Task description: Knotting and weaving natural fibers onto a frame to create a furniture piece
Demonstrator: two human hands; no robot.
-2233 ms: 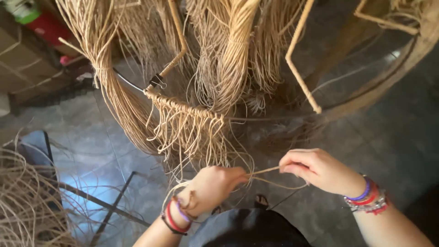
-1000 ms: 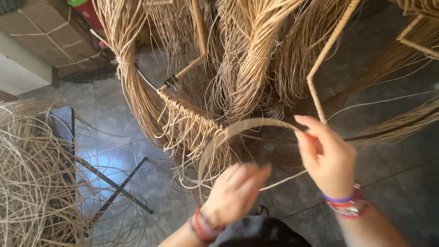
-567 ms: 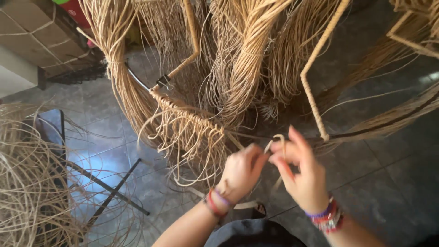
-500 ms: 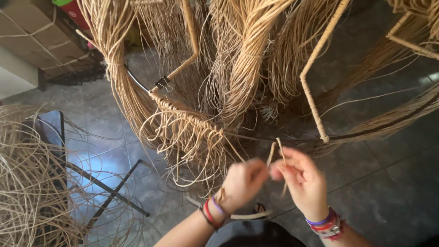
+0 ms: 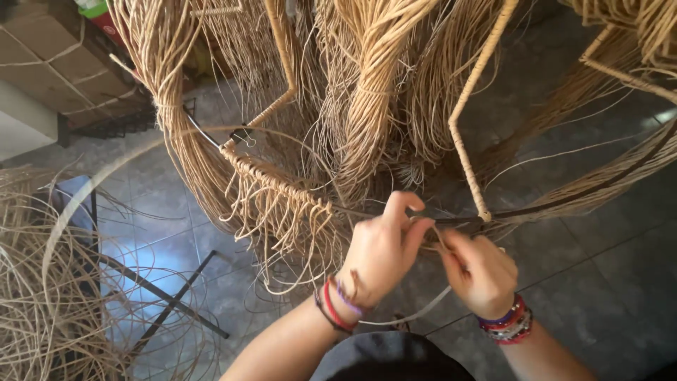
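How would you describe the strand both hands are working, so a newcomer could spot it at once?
Start at the dark frame rod crossing under the hanging rattan bundles. Where the left hand and right hand meet on it, one flat pale strand loops below the wrists. Unlike the knotted fringe, it hangs loose and single.

Bare forearms, with bright beaded bracelets [image 5: 337, 305] on both wrists.

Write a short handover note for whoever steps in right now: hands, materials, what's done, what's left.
Left hand: pinching a cane strand at the dark frame rod.
Right hand: gripping the same strand just beside it.
Knotted fringe covers the rod left of the hands; the rod to the right is bare.
Loose cane bundles hang above; more cane is piled at left.
Left: the bare stretch.
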